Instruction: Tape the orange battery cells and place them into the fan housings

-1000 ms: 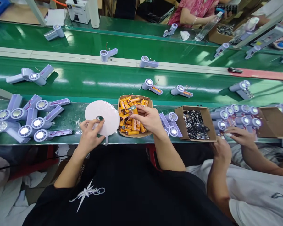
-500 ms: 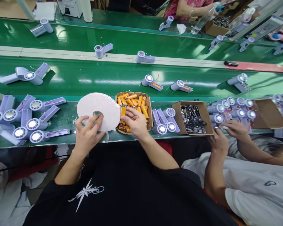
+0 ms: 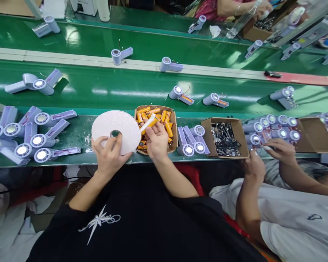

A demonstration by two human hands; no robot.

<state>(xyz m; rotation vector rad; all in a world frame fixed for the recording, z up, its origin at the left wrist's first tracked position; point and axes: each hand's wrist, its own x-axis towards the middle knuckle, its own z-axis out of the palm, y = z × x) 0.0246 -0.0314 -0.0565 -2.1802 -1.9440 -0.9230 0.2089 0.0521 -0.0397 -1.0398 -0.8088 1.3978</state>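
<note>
A wide roll of white tape [image 3: 106, 122] lies at the bench's front, with my left hand [image 3: 108, 154] closed on it, fingers at the hole in its middle and thumb toward its right edge. My right hand [image 3: 157, 141] pinches an orange cylindrical battery [image 3: 153, 123] with a white strip along its upper side. That battery is held tilted above an open carton [image 3: 175, 134] of loose orange batteries [image 3: 168, 128]. The strip's left end points toward the tape roll; whether it still joins the roll I cannot tell.
Lilac handheld-fan bodies [image 3: 39, 140] cluster at left; several more [image 3: 188, 149] lie right of the battery carton. Beyond them stands a box of small black parts [image 3: 225, 140]. A co-worker's hands [image 3: 255, 165] work at the right. A green conveyor [image 3: 112, 83] runs behind.
My right hand has brought the battery left from the carton to the roll's edge, then slightly back right. A white strip now lies on the battery. My left hand stays on the roll.
</note>
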